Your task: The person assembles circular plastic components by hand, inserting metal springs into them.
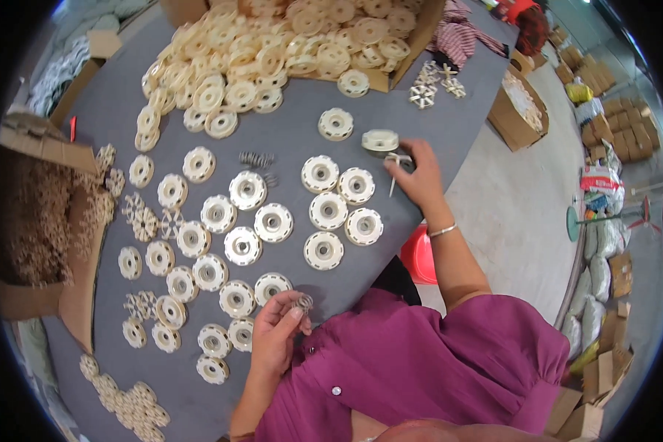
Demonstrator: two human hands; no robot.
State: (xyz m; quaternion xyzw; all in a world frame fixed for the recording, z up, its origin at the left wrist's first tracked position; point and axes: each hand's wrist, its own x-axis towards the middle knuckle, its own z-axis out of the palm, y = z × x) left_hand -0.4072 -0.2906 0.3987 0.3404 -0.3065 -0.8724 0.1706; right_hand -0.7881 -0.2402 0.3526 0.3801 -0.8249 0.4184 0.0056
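At the near edge of the table, my left hand (276, 331) is closed, pinching a small coiled metal spring (302, 303) between thumb and fingers. My right hand (420, 173), farther off on the right, grips a small white plastic piece (393, 183) with a thin stem. Just beyond its fingers, a thick cream plastic disc (381, 138) shows its side; whether they touch I cannot tell. Between my hands lie several round cream wheels (328, 211) with notched rims and springs in their centres. More such wheels (243, 246) spread leftward. A few loose springs (256, 159) lie farther back.
A large heap of cream discs (228, 62) spills from a cardboard box (420, 40) at the back. Star-shaped white pieces lie in clusters (132, 405) at the near left and others (423, 87) far right. Another box (81, 258) of small parts stands at the left edge.
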